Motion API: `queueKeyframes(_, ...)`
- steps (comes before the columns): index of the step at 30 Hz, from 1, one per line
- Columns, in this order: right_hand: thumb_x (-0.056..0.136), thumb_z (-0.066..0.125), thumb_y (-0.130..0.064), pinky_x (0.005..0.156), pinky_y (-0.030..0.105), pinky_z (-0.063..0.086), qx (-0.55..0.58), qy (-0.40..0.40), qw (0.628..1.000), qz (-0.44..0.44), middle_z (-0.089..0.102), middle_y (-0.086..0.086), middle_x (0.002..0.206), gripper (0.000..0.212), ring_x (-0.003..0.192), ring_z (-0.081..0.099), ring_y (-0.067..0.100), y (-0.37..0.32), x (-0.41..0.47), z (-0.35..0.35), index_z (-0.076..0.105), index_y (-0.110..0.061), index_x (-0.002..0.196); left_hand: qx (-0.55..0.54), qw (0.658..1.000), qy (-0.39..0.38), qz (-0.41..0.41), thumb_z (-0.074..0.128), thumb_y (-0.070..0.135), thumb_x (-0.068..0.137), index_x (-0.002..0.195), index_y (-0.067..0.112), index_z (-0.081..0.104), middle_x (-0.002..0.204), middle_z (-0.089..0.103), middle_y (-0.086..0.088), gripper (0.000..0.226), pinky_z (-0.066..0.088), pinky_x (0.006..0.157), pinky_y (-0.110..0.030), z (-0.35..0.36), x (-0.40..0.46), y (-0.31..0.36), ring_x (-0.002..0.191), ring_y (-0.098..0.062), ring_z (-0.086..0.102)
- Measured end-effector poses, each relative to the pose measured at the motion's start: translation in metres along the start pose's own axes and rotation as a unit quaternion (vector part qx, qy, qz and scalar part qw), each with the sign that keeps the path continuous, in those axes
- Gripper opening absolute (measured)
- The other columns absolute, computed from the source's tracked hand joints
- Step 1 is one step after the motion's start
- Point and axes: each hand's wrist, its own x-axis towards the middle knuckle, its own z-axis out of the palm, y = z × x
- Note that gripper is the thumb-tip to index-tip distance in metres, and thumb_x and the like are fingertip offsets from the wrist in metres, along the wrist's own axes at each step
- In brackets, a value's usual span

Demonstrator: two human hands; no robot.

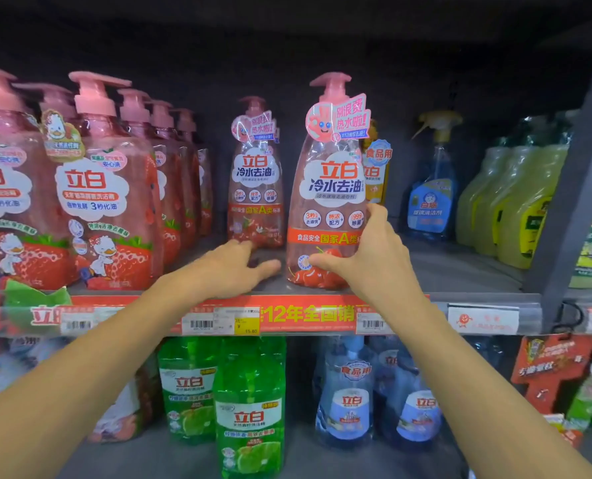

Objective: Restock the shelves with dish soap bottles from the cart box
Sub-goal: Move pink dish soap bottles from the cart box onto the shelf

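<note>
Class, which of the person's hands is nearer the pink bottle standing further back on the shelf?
Left. The left hand reaches just below the back bottle; the right hand grips the front bottle beside it.

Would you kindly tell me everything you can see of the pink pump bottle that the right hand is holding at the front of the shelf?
The pink pump bottle is tall, clear and tapered, filled with pinkish liquid, with a pink pump head and a hand-shaped card tag at its neck. Its label bears white cloud-framed lettering, an orange band and cherries near the base. It stands upright on the grey shelf near its front edge. The right hand grips its lower part, thumb across the front. The left hand rests open on the shelf beside it, apart from it.
</note>
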Motion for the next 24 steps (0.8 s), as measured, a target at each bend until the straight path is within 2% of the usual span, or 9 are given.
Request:
queueKeyframes(2, 0.063, 0.089, -0.051, 0.098, 0.043, 0.047, -0.002, -0.010, 1.000, 0.011, 0.054, 0.005, 0.136, 0.098, 0.124, 0.055, 0.029, -0.001, 0.007, 0.001, 0.032, -0.019, 0.135, 0.003, 1.000, 0.018, 0.009, 0.022, 0.063, 0.098, 0.098, 0.022, 0.055, 0.125, 0.060, -0.011, 0.052, 0.043, 0.098, -0.042, 0.000, -0.021, 0.005, 0.115, -0.032, 0.055)
queueKeyframes(5, 0.064, 0.090, -0.049, 0.099, 0.044, 0.046, -0.019, -0.023, 0.999, 0.030, 0.054, 0.007, 0.138, 0.097, 0.126, 0.054, 0.031, -0.003, 0.019, 0.004, 0.032, -0.017, 0.135, 0.059, 0.998, 0.026, 0.026, 0.009, 0.070, 0.091, 0.099, 0.028, 0.057, 0.125, 0.061, -0.003, 0.064, 0.041, 0.094, -0.042, 0.001, -0.047, 0.012, 0.119, -0.029, 0.054)
queueKeyframes(9, 0.065, 0.091, -0.045, 0.099, 0.045, 0.047, -0.022, -0.038, 0.998, 0.054, 0.054, 0.009, 0.138, 0.095, 0.125, 0.056, 0.031, -0.003, 0.038, 0.015, 0.032, -0.013, 0.132, 0.125, 0.989, 0.077, 0.024, 0.015, 0.066, 0.096, 0.112, 0.031, 0.057, 0.124, 0.060, 0.005, 0.057, 0.042, 0.087, -0.040, 0.013, -0.055, 0.011, 0.117, -0.023, 0.057)
queueKeyframes(16, 0.073, 0.088, -0.033, 0.101, 0.045, 0.047, -0.005, -0.051, 0.995, 0.083, 0.051, 0.011, 0.141, 0.091, 0.129, 0.053, 0.032, -0.002, 0.066, 0.037, 0.029, -0.011, 0.139, 0.117, 0.986, 0.111, 0.040, 0.021, 0.060, 0.099, 0.108, 0.029, 0.058, 0.116, 0.063, 0.005, 0.049, 0.042, 0.081, -0.038, 0.019, -0.052, 0.009, 0.112, -0.022, 0.059)
queueKeyframes(24, 0.077, 0.085, -0.024, 0.103, 0.047, 0.046, 0.028, -0.044, 0.992, 0.116, 0.051, 0.012, 0.141, 0.099, 0.130, 0.052, 0.033, 0.004, 0.087, 0.059, 0.018, -0.016, 0.149, 0.127, 0.980, 0.147, 0.054, 0.001, 0.070, 0.087, 0.105, 0.031, 0.059, 0.112, 0.064, 0.010, 0.073, 0.047, 0.081, -0.037, 0.026, -0.048, 0.003, 0.108, -0.016, 0.060)
